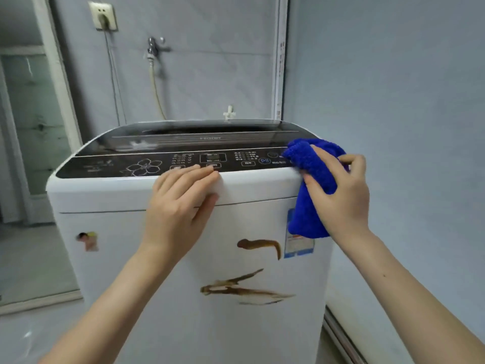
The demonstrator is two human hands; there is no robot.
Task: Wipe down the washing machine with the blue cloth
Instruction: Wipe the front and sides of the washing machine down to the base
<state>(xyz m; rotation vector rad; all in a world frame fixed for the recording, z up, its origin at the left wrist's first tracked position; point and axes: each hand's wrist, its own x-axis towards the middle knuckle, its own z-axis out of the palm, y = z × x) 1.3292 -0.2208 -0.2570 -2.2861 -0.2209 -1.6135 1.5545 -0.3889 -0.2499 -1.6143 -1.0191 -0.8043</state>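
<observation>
With right hand (341, 198) bunching the plush blue microfibre cloth (312, 179) at three o'clock on the white top-loading washing machine (157, 258), and left hand (178, 203) flat, empty, bracing the front edge: best swept toward nine o'clock, pressing lightly over the black control panel (118, 166).

Soft, even, bluish light; slight blur, wide-angle bending at edges.

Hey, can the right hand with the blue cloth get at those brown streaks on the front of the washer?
Probably yes: the right hand holds the blue cloth at the top right corner, and nothing stands before the brown streaks.
</observation>
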